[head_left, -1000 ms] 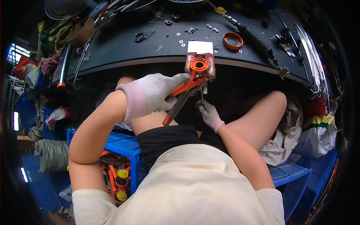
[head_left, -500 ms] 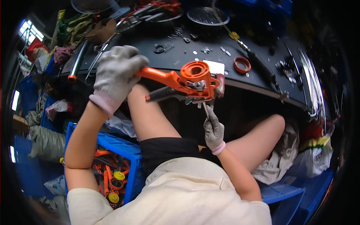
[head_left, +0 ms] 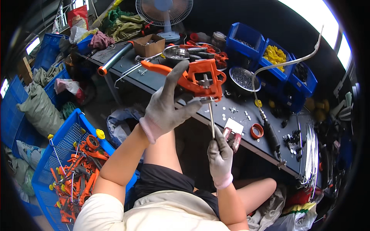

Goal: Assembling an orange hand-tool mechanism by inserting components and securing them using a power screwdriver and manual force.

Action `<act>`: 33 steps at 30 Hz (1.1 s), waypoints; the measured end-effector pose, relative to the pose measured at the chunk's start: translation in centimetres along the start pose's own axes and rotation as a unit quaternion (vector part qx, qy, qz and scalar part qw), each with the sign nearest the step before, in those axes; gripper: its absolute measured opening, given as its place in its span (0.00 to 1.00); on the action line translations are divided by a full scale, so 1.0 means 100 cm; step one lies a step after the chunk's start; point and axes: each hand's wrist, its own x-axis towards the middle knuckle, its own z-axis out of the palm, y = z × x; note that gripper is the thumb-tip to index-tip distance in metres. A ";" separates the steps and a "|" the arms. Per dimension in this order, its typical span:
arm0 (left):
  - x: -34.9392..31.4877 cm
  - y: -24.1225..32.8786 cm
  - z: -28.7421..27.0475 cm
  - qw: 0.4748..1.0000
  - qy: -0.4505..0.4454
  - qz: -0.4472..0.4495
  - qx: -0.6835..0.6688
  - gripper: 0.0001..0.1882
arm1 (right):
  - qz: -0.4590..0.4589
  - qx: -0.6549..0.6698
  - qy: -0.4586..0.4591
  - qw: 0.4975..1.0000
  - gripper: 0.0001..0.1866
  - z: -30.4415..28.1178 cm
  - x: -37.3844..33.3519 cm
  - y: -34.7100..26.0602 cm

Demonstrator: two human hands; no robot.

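Note:
An orange caulking gun body (head_left: 216,81) with an open square frame and a long handle is raised over the bench's near edge. A thin metal rod (head_left: 211,117) runs down from its underside. My right hand (head_left: 220,156), in a grey glove, is closed around the lower part of this rod. My left hand (head_left: 163,109), gloved too, is beside the gun with thumb and index finger spread wide. Its index finger crosses in front of the orange handle, and its thumb reaches under the frame. Some of its other fingers are hidden.
Left of me, a blue crate (head_left: 44,169) holds many orange gun parts. On the dark bench lie an orange ring (head_left: 256,131), a black power driver (head_left: 269,134), small hardware and a metal bowl (head_left: 176,52). Blue bins (head_left: 274,69) and a fan (head_left: 166,15) stand behind.
The view has swung, showing more bench and crate. My left hand has let go of the handle's end and moved toward the frame, fingers spreading. The gun has tilted; more rod shows.

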 end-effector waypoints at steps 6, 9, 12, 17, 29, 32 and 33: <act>0.005 0.021 -0.012 0.939 -0.049 0.096 0.326 0.42 | -0.050 -0.136 0.028 0.989 0.23 -0.002 -0.006 -0.005; 0.011 0.028 -0.014 0.948 -0.066 0.034 0.308 0.37 | -0.055 -0.184 0.030 0.981 0.24 0.001 -0.002 -0.017; 0.015 0.034 -0.018 0.940 -0.065 0.050 0.332 0.36 | -0.055 -0.212 0.032 0.975 0.24 0.008 0.003 -0.025; 0.008 0.041 -0.016 0.925 -0.087 0.049 0.367 0.34 | -0.185 -0.312 0.057 0.930 0.22 0.018 0.021 -0.041; -0.006 0.072 -0.006 0.870 -0.128 0.082 0.469 0.39 | -0.099 0.046 0.106 0.988 0.11 0.032 0.025 -0.024; -0.007 0.072 -0.005 0.862 -0.143 0.090 0.478 0.39 | -0.066 0.050 0.100 0.992 0.10 0.031 0.020 -0.028; -0.006 0.074 -0.004 0.863 -0.148 0.091 0.475 0.39 | -0.058 0.068 0.094 0.992 0.10 0.030 0.019 -0.030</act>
